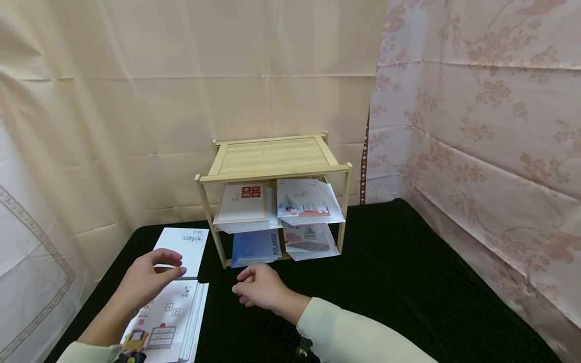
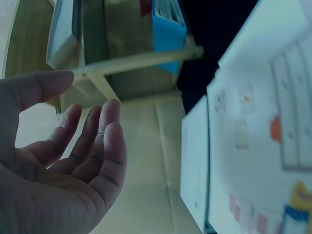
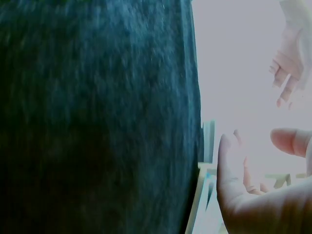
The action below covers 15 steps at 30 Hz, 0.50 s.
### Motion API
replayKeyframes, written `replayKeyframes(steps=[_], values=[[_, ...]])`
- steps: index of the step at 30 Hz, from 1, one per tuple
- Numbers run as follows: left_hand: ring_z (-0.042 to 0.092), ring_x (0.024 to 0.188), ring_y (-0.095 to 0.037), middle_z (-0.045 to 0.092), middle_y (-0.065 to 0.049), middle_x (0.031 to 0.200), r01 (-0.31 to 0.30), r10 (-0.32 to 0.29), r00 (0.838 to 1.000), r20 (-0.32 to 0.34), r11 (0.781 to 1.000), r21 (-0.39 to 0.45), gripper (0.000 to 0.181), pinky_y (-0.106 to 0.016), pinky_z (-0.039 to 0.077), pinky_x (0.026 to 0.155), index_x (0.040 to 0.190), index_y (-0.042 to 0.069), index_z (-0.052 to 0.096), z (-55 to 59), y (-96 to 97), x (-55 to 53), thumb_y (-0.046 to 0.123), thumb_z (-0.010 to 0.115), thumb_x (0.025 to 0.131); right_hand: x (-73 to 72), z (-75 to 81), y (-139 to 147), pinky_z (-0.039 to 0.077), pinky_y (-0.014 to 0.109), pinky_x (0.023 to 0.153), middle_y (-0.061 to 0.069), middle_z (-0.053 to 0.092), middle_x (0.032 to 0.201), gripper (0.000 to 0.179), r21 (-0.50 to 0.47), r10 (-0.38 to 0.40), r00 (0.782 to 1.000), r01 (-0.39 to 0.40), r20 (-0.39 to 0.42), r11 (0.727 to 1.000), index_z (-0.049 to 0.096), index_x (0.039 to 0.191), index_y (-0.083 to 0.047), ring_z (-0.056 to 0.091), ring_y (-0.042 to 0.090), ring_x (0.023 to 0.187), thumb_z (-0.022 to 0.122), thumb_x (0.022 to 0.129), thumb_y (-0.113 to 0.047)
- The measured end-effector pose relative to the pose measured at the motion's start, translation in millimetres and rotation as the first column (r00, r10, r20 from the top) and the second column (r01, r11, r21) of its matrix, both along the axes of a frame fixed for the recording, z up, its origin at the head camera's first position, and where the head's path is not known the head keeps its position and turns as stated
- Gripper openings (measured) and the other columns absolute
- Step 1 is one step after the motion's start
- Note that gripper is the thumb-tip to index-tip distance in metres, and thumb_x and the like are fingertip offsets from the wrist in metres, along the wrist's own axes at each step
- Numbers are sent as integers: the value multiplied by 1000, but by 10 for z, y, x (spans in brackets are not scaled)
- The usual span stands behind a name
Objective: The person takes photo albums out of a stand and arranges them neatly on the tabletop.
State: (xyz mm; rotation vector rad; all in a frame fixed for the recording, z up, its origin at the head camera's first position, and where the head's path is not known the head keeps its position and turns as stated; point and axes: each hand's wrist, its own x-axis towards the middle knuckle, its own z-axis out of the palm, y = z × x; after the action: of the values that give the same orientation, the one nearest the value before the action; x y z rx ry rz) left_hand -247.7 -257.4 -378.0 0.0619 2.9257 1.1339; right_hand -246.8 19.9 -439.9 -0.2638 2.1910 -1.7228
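Note:
My left hand (image 1: 152, 275) hovers over the left of the table, fingers loosely bent and holding nothing. Below it lies a stack of thin white notebooks (image 1: 174, 317), the top one printed with a drawer cabinet. Just behind lies another white notebook (image 1: 192, 247) with dark writing. My right hand (image 1: 263, 287) is in front of a wooden two-tier rack (image 1: 272, 154), its fingers loosely curled around nothing. The rack's upper tier bears white notebooks, one with red squares (image 1: 240, 204) and one with a tent picture (image 1: 306, 199). Beneath are blue POLAROID notebooks (image 1: 254, 245) and a grey-white notebook (image 1: 310, 239).
Black cloth (image 1: 399, 297) covers the table. A cream curtain (image 1: 272, 65) hangs behind the rack, a floral one (image 1: 490, 126) at the right and a white one (image 1: 27, 262) at the left.

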Motion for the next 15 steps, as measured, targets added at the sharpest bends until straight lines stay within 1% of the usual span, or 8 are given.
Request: replayKeyframes(steps=[2,8,11,15], values=[[67,113,-35,68,-16,123,11,-11,1000,-6,1000,10,46,-42,61,84,126,4,64,19,72,-16,37,75,94,-28,21,45,65,32,66,10,75,92,30,-6,-10,1000,10,0,1000,68,116,-2,74,19,73,77,91,-15],[67,112,-32,65,-18,127,31,-33,999,20,995,95,48,-38,63,83,130,3,60,37,253,-82,33,74,95,-94,85,170,66,35,71,10,75,95,31,-28,-37,999,38,9,999,68,117,-3,74,22,79,77,91,-17],[69,109,-29,65,-18,125,38,-41,999,15,991,132,48,-37,64,82,130,2,59,43,342,-106,29,75,94,-124,118,226,66,35,72,9,74,94,32,-53,-49,999,49,6,997,68,116,-3,75,24,81,78,90,-18],[70,103,-24,66,-18,124,46,-52,998,23,978,206,48,-34,65,81,131,2,57,55,444,-153,25,75,94,-150,166,298,66,34,74,8,74,96,38,-75,-56,998,55,-10,996,67,120,-1,75,28,86,79,90,-21]])
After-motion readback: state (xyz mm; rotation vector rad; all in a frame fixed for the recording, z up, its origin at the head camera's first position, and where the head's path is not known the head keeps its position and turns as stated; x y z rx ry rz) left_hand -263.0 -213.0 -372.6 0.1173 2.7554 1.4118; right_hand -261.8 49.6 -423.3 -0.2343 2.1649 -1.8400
